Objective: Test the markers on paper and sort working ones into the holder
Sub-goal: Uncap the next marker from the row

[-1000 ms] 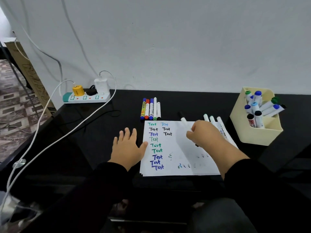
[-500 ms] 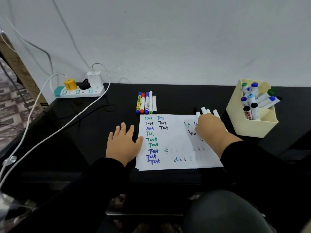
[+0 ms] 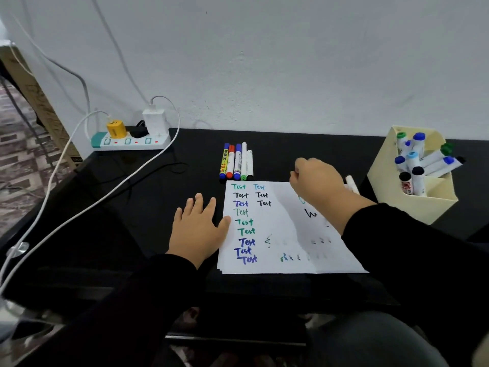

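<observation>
A black table (image 3: 158,207) fills the middle of the frame under a pale wall. The white paper (image 3: 285,234) lies at center, its left side covered in "Test" written in green, black and blue, with faint scribbles lower right. At right stands the cream holder (image 3: 412,205), packed with capped markers leaning toward the right edge. The power strip (image 3: 129,143) sits upper left with a yellow plug, a white charger and a white cable running down to the lower left. The left hand (image 3: 197,229) lies flat, fingers spread, on the table with its thumb on the paper's left edge. The right hand (image 3: 317,181) is curled at the paper's upper right; whether it holds anything I cannot tell. Five markers (image 3: 236,162) lie in a row above the paper. One white marker (image 3: 352,182) shows just right of the right hand.
</observation>
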